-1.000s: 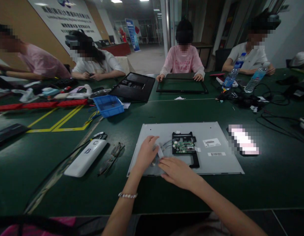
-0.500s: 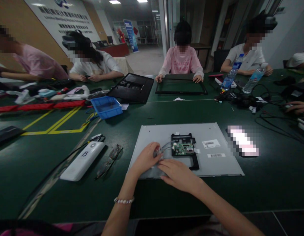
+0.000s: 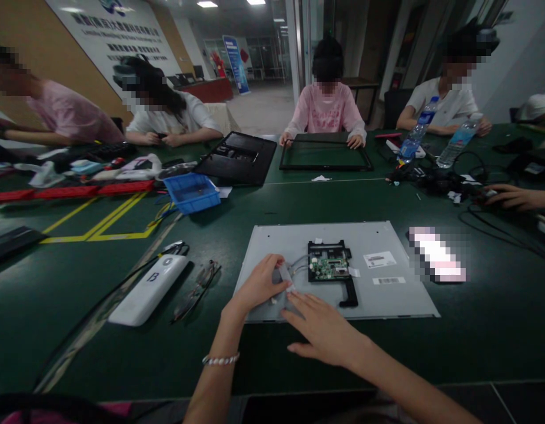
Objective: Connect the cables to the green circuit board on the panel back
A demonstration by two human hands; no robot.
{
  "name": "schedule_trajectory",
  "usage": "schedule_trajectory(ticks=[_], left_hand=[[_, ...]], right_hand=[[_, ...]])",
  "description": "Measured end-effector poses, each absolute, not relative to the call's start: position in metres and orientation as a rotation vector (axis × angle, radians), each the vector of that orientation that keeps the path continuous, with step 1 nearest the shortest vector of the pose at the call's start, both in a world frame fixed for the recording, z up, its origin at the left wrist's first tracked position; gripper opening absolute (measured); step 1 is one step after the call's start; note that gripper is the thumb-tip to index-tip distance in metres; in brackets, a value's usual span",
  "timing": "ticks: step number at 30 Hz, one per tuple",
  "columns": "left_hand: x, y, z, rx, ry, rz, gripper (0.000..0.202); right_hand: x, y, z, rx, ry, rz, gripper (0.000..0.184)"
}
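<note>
A metal-backed display panel [image 3: 400, 300] lies flat on the green table in front of me. Fixed to its back is a green circuit board [image 3: 329, 266] in a black bracket [image 3: 351, 294], with thin grey cables [image 3: 301, 264] running left from it. My left hand [image 3: 262, 284], closed in a pinch, holds a pale, see-through strip of tape [image 3: 285, 272] over the panel's left part. Just to the right, my right hand [image 3: 323, 330] has its fingers stretched out at the tape's lower end, thumb apart. What lies under the fingers is partly hidden.
Left of the panel lie eyeglasses [image 3: 197, 291] and a white power bank [image 3: 149, 290] with a cable. A phone [image 3: 437, 254] is at the right. Farther back are a blue bin [image 3: 192, 194], a black cover [image 3: 237, 159], a black frame [image 3: 325, 168], bottles and co-workers.
My right hand has moved slightly down and toward me, its thumb spreading from the fingers. More of the tape shows between my hands. At the right, a co-worker's hand has reached farther in.
</note>
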State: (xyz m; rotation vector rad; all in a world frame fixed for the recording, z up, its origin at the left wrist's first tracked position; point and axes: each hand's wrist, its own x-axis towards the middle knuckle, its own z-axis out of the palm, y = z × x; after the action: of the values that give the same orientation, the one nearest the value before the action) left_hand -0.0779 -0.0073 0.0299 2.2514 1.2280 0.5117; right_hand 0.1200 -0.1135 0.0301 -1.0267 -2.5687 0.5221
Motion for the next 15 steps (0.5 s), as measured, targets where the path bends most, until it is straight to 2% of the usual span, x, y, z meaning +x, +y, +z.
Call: schedule_trajectory(ticks=[9,15], left_hand=[[-0.076,-0.010,0.031,2.287,1.254,0.525,0.039],[-0.075,-0.016,0.034,2.359,1.279,0.459,0.053]], right_hand=[[0.122,-0.124,0.026,-1.080,-2.533,0.529,0.054],[0.144,-0.116,0.050,-1.048,-2.478,0.592,0.046]])
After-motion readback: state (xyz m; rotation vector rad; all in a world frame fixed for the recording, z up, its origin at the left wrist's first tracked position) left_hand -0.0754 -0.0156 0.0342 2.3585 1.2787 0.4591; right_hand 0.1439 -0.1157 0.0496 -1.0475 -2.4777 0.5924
